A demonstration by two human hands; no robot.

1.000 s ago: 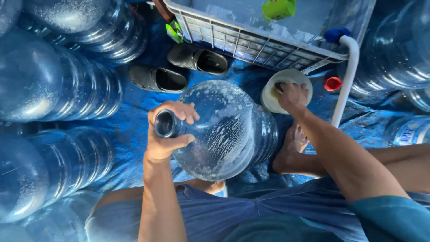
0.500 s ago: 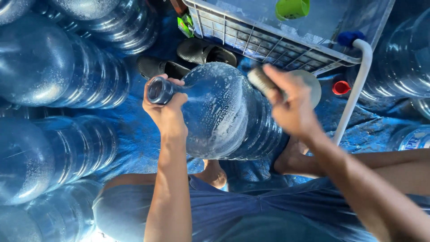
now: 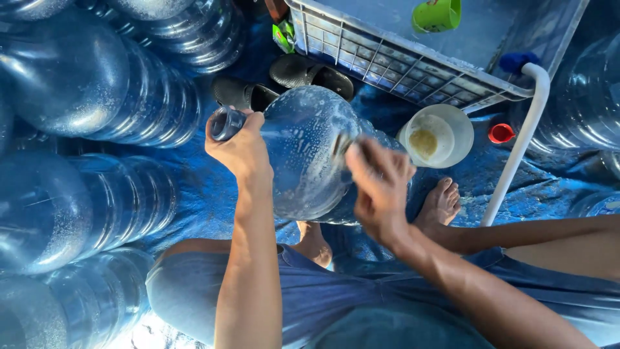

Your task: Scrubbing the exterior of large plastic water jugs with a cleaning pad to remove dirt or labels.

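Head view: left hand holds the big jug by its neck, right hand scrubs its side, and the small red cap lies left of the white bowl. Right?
Not quite. The head view shows the red cap right of the white bowl, not left. The left hand does hold the jug by its neck; the right hand is on its side.

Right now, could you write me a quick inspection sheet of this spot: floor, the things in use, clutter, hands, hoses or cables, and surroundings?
Surface: blue tarp, wet-looking, covers the floor.
Job's things: large clear water jug lying tilted, soapy film on its side; white bowl with a yellowish lump inside.
Clutter: dark sandals, red cap, green cup in a grey crate.
Hands: left hand grips the jug's neck; right hand is blurred against the jug's side; what it holds cannot be told.
Cables: none seen; a white pipe with a blue end.
Surroundings: stacked jugs at the left, more at the right.
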